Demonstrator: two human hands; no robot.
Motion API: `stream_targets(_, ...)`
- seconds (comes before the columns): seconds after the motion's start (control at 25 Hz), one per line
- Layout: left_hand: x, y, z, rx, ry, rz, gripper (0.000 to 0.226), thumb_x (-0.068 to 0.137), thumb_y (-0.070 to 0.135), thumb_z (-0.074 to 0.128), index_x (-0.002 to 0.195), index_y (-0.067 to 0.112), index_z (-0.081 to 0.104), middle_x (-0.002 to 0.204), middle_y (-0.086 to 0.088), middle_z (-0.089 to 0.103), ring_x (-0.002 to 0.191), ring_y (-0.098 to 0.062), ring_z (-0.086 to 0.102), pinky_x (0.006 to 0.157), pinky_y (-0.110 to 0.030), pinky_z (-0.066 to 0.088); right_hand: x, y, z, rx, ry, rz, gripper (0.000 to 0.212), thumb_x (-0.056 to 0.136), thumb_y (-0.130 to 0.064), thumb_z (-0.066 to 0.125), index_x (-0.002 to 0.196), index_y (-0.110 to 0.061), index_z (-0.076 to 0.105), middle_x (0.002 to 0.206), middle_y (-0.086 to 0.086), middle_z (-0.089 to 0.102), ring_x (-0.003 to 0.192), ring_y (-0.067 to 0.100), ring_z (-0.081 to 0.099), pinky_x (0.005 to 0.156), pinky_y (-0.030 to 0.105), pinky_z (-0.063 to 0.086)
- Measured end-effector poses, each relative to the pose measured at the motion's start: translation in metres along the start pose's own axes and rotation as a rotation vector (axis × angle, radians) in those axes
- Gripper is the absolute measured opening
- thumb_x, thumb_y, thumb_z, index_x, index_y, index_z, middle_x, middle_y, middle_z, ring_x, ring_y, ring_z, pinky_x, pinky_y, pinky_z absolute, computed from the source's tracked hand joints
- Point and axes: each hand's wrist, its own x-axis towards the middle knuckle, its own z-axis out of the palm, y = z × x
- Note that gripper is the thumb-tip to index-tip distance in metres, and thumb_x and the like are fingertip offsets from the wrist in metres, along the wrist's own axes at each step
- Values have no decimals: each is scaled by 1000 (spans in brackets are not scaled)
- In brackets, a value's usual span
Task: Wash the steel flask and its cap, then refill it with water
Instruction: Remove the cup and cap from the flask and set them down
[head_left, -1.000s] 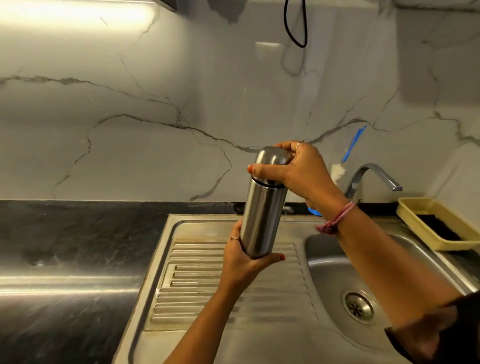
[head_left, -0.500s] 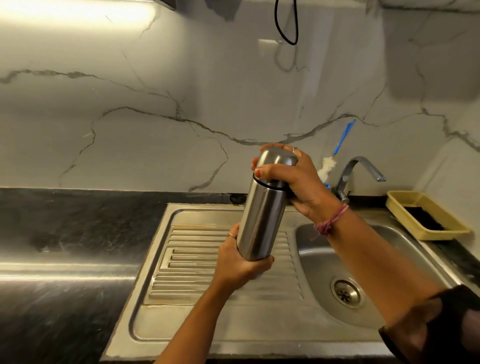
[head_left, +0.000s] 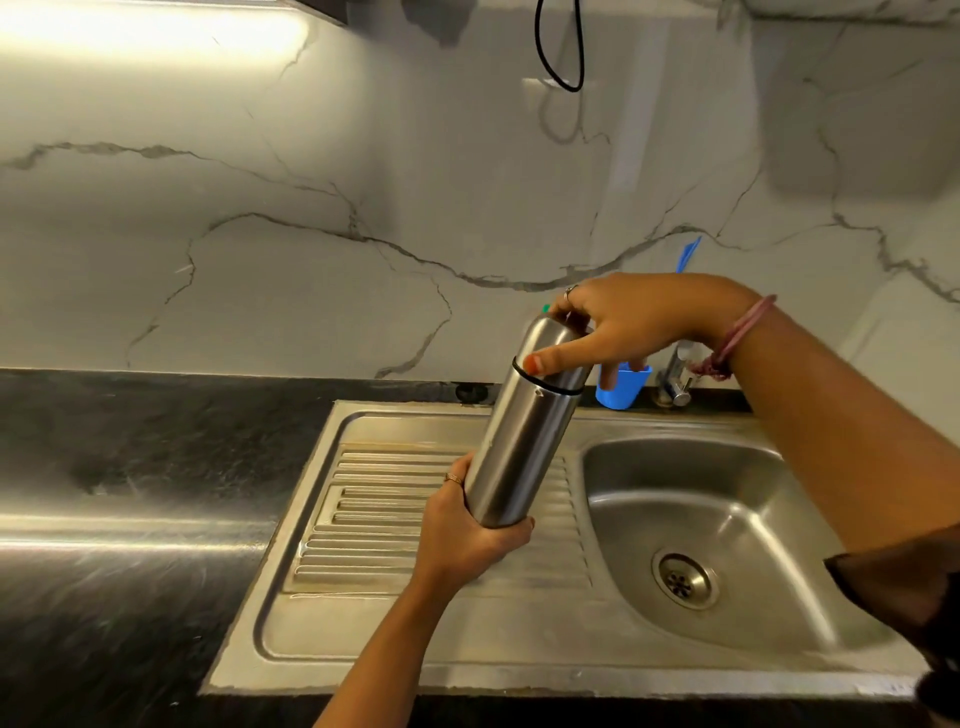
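Observation:
A tall steel flask (head_left: 522, 441) is held tilted above the sink's ribbed drainboard (head_left: 395, 519). My left hand (head_left: 462, 535) grips its base from below. Its rounded steel cap (head_left: 548, 345) sits on top above a black ring, and my right hand (head_left: 623, 325) grips the cap from the right, thumb across its front. The tap (head_left: 675, 379) stands at the back, mostly hidden by my right wrist.
The steel sink bowl (head_left: 691, 509) with its drain lies to the right. A blue cup (head_left: 621, 389) stands by the tap against the marble wall. Black countertop (head_left: 130, 467) spreads to the left. A black cable (head_left: 558, 57) hangs from above.
My right hand has turned on the cap, the wrist swinging up and to the right. The view has shifted, and the yellow tray at the right has left the frame.

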Motion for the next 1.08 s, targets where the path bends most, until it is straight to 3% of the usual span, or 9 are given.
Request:
stream_targets(0.12, 0, -3, 0, 10, 13, 2, 84, 54, 38, 90, 127, 28, 49, 105, 11, 62, 89, -6, 64, 68, -27, 60, 4, 5, 3, 58, 0, -106, 45, 82, -42, 64, 118, -19, 50, 101, 0, 65, 73, 10, 68, 64, 20, 55)
stream_targets(0.28, 0, -5, -2, 23, 11, 0, 82, 55, 33, 91, 126, 29, 50, 104, 12, 62, 89, -4, 63, 69, -27, 59, -2, 10, -13, 97, -134, -244, 69, 76, -7, 74, 134, -27, 42, 128, -15, 46, 103, -2, 54, 79, 8, 48)
stream_targets(0.4, -1, -6, -1, 11, 15, -17, 82, 53, 39, 89, 125, 32, 50, 103, 12, 62, 87, -4, 63, 68, -29, 60, 3, 4, -12, 113, -173, -95, 87, 72, -31, 75, 144, -34, 27, 136, -9, 41, 100, 12, 60, 82, 26, 56)
stream_targets(0.52, -2, -7, -2, 18, 14, -18, 81, 52, 45, 86, 123, 35, 48, 103, 11, 62, 88, -4, 63, 70, -29, 60, 11, -6, 0, -13, -109, 57, 71, 72, -54, 63, 129, -15, 46, 116, 6, 62, 78, 19, 71, 58, 22, 57)
stream_targets(0.6, -1, -9, -4, 17, 17, -18, 81, 51, 46, 86, 123, 35, 48, 104, 12, 62, 89, -3, 62, 71, -27, 60, 16, -4, 1, -16, -67, -47, 56, 78, -37, 71, 125, -17, 49, 116, 6, 61, 85, 20, 69, 66, 25, 58)
stream_targets(0.72, -1, -11, -7, 7, 19, -22, 81, 51, 44, 87, 123, 32, 50, 102, 11, 62, 88, -4, 63, 70, -29, 60, 14, -1, -7, 36, -183, -148, 82, 71, -17, 81, 137, -33, 35, 132, -5, 47, 106, 23, 60, 87, 39, 56)
stream_targets(0.8, -1, -12, -8, -1, 22, -24, 78, 51, 41, 88, 120, 34, 51, 101, 11, 62, 86, -5, 63, 67, -29, 60, 15, -5, -5, 93, -223, -53, 93, 68, -34, 78, 144, -33, 24, 131, 0, 50, 104, 23, 62, 80, 35, 58)
stream_targets(0.92, -1, -11, -8, -7, 14, -12, 80, 50, 45, 86, 121, 34, 50, 102, 10, 62, 87, -5, 63, 67, -31, 60, 21, -12, 4, 22, -140, 29, 68, 73, -51, 64, 128, -16, 45, 107, 7, 63, 82, 21, 70, 55, 20, 54)
stream_targets(1.08, -2, -13, -12, 1, 8, -3, 82, 52, 43, 87, 124, 31, 49, 104, 11, 61, 90, -3, 62, 68, -28, 60, 18, -8, -3, 27, -171, -104, 71, 74, -19, 78, 134, -29, 41, 129, -1, 49, 102, 21, 61, 83, 37, 57)
